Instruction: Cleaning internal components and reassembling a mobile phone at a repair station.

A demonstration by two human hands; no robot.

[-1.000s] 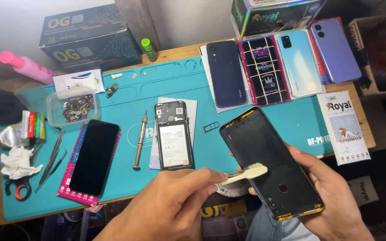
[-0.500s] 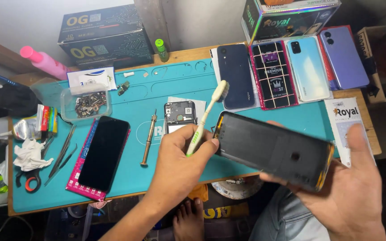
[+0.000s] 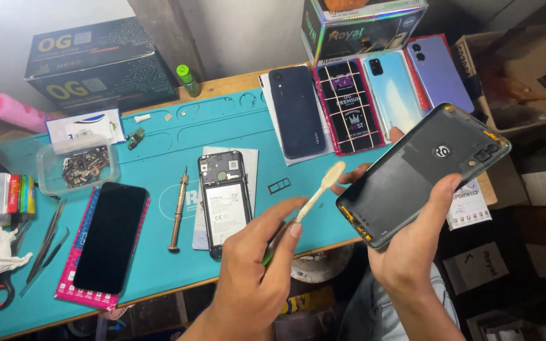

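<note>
Meanwhile: right hand (image 3: 412, 252) clamps dark phone back cover (image 3: 421, 173) tilted, inner face up, beyond mat's (image 3: 159, 265) front right corner; left hand (image 3: 254, 271) pinches toothbrush (image 3: 320, 189), bristles poised beside cover's edge for access.

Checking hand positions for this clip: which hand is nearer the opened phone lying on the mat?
Left. The left hand with the toothbrush is just beside the opened phone; the right hand is farther off, holding the back cover.

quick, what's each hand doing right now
Left hand: closed, holding a toothbrush, bristles up.
Right hand: closed, holding a dark phone back cover by its edges.
</note>
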